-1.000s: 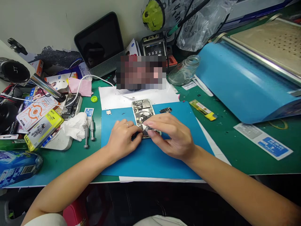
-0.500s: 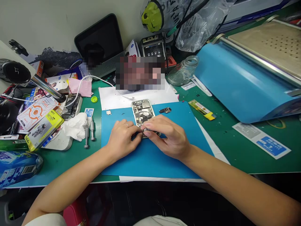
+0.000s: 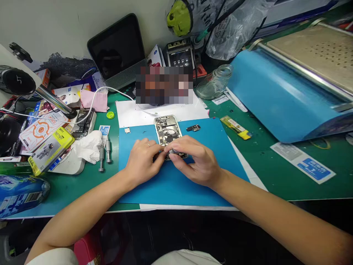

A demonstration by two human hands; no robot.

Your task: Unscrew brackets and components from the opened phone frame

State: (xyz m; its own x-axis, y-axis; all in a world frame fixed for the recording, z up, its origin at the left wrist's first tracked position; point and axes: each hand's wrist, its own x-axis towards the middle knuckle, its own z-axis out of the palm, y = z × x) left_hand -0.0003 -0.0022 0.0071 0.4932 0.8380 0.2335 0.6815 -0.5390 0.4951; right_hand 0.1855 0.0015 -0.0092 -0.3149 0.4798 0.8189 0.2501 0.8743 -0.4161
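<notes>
Head cam looking down: the opened phone (image 3: 167, 130) lies flat on my blue mat (image 3: 193, 180), long axis running away from me, its near end under my fingertips. Nothing on the phone itself is readable; the yellow box (image 3: 49, 151) off to my left has print too small to make out. My left hand (image 3: 143, 162) and right hand (image 3: 195, 162) both have fingers curled in tight, pinching a small dark part (image 3: 172, 151) at the phone's bottom edge.

Glass jar (image 3: 216, 81), two screwdrivers (image 3: 104, 154), crumpled tissue (image 3: 87, 145), yellow box (image 3: 49, 150)
</notes>
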